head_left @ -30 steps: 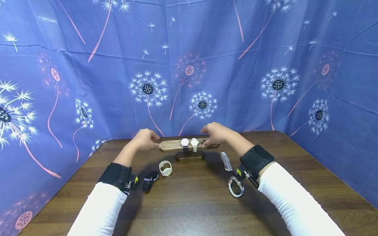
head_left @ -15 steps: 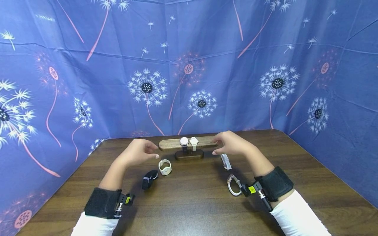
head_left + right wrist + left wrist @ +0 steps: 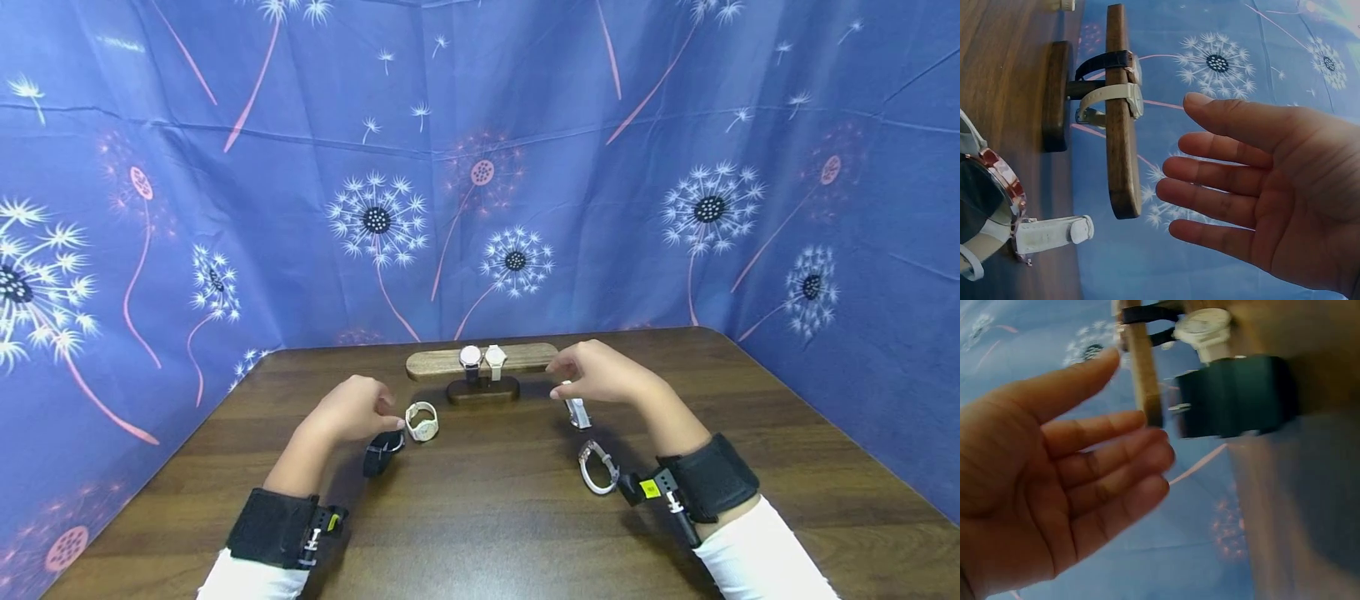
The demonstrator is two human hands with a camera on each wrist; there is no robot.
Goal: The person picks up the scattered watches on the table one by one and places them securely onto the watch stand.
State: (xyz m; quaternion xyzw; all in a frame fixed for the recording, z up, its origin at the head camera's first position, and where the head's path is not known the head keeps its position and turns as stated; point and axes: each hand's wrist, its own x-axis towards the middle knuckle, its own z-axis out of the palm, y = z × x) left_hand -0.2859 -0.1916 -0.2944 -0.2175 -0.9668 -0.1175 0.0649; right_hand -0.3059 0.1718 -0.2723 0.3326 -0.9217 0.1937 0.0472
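My left hand (image 3: 348, 410), fingers loosely bent and holding nothing, hovers just above a black-strapped watch (image 3: 378, 456). That watch's dark strap (image 3: 1235, 397) appears blurred beyond the fingers in the left wrist view. Beside it a white watch (image 3: 424, 430) lies on the table. My right hand (image 3: 603, 372) also holds nothing; its fingers stretch out in the right wrist view. It hovers close to a pale-strapped watch (image 3: 578, 414), near the right end of the wooden display bar (image 3: 435, 363). A dark-strapped watch (image 3: 470, 357) and a white-strapped watch (image 3: 495, 358) are around the bar.
The bar stands on a dark oval base (image 3: 482, 390) near the back of the brown table (image 3: 465, 533). Another white-strapped watch with a pinkish case (image 3: 597, 471) lies near my right wrist. A blue dandelion-print curtain (image 3: 600, 208) hangs behind and at the sides.
Both hands have let go of the display bar's ends and drawn back. My left hand has come down toward the black-strapped watch, my right toward the pale-strapped one.
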